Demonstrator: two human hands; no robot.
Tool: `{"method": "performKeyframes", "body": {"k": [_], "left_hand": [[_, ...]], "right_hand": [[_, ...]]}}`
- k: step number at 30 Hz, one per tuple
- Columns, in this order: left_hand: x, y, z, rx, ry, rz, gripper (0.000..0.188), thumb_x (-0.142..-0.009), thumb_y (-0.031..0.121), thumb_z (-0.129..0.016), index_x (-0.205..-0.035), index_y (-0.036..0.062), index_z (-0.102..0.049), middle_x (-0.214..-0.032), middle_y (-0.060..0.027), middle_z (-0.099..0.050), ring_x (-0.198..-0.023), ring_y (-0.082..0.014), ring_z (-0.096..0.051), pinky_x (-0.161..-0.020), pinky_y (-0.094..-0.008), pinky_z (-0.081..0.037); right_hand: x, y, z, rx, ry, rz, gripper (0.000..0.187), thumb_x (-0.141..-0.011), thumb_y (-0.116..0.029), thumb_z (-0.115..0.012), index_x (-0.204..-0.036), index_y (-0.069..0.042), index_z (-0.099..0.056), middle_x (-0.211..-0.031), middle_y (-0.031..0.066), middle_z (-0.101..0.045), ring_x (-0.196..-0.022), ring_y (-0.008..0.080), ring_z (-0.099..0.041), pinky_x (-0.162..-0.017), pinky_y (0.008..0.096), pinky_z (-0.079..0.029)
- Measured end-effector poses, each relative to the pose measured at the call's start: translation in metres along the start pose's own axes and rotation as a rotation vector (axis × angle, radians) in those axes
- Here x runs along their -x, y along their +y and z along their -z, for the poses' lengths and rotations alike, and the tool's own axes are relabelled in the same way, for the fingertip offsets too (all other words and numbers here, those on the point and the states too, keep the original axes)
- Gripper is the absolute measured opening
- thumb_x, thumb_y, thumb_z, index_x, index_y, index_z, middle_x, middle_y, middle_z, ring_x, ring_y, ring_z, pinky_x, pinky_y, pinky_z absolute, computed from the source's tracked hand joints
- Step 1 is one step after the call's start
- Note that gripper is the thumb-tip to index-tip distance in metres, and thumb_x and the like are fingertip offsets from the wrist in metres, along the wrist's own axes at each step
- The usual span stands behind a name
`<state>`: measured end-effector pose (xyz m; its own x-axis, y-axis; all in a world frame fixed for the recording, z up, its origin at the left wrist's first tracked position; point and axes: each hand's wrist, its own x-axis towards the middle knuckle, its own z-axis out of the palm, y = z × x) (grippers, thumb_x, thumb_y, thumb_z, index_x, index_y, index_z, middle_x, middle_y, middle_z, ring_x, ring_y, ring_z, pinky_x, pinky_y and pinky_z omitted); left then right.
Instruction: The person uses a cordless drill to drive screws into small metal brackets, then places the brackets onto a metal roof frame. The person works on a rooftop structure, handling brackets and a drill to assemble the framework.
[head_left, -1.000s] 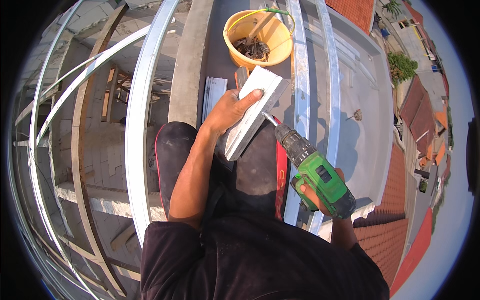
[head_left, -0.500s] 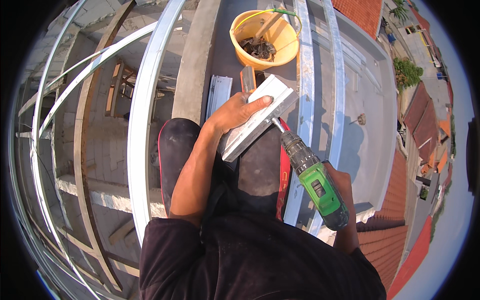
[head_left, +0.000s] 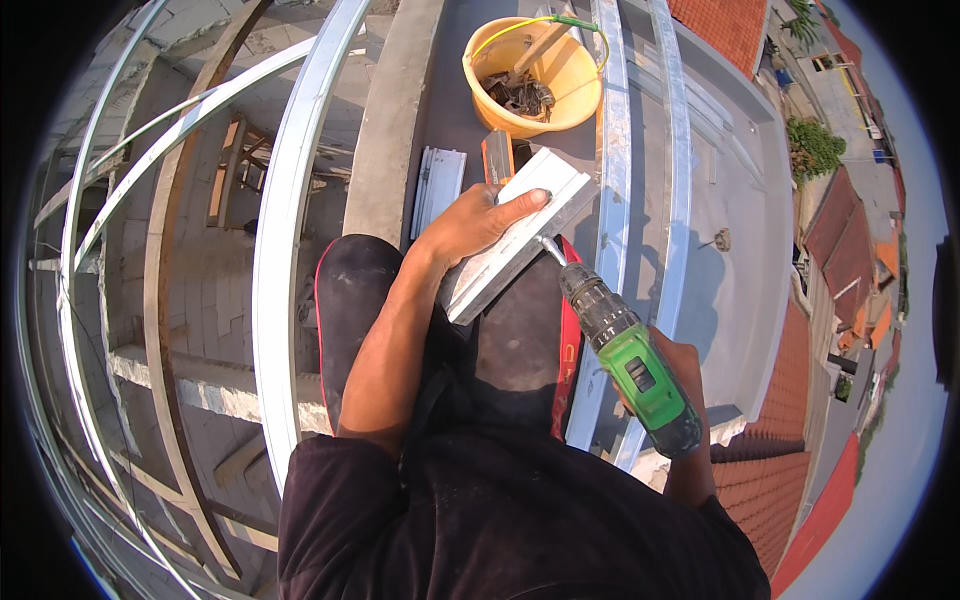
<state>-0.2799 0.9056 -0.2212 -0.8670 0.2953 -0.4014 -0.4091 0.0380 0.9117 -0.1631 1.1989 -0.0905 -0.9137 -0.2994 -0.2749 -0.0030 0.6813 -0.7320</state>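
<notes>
My left hand [head_left: 478, 222] is closed round a short piece of metal channel [head_left: 520, 228], its thumb lying on the pale upper face. The channel slants over my thigh. In my right hand [head_left: 680, 365] is a green and black cordless drill [head_left: 640, 372], gripped by its handle; most of those fingers are hidden behind the drill body. The drill's bit [head_left: 551, 248] meets the channel's lower right side. Just beyond my left hand lies an orange and dark tool [head_left: 497, 158], partly covered by the channel.
A yellow bucket [head_left: 570, 85] holding a wooden handle and dark bits stands ahead. Another short metal piece [head_left: 438, 190] lies beside the concrete beam [head_left: 395, 110]. Long metal rails [head_left: 614, 190] run along my right. At left, a long rail [head_left: 283, 230] spans a deep drop.
Very little differs. Both hands keep their hold, and the bit stays against the channel. The view has shifted slightly.
</notes>
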Motion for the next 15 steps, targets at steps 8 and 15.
{"method": "performKeyframes", "body": {"k": [8, 15], "left_hand": [[0.0, 0.002, 0.002, -0.019, -0.015, 0.011, 0.093, -0.082, 0.079, -0.071, -0.116, -0.008, -0.072, -0.093, -0.0218, -0.074, -0.087, -0.0267, -0.073, -0.077, -0.037, -0.058], [0.003, 0.008, 0.0, -0.049, -0.066, 0.036, 0.096, -0.086, 0.077, -0.067, -0.122, -0.011, -0.069, -0.097, -0.0213, -0.073, -0.09, -0.0242, -0.071, -0.08, -0.0349, -0.057]], "right_hand": [[-0.002, -0.007, 0.01, 0.124, -0.063, 0.086, 0.031, -0.085, -0.002, -0.067, -0.116, -0.001, -0.068, -0.085, 0.0138, -0.07, -0.074, 0.0266, -0.07, -0.068, 0.0338, -0.052], [-0.004, -0.001, 0.015, 0.142, -0.07, 0.094, 0.032, -0.084, -0.002, -0.068, -0.117, -0.003, -0.068, -0.085, 0.0144, -0.07, -0.075, 0.0273, -0.07, -0.068, 0.0343, -0.052]]}}
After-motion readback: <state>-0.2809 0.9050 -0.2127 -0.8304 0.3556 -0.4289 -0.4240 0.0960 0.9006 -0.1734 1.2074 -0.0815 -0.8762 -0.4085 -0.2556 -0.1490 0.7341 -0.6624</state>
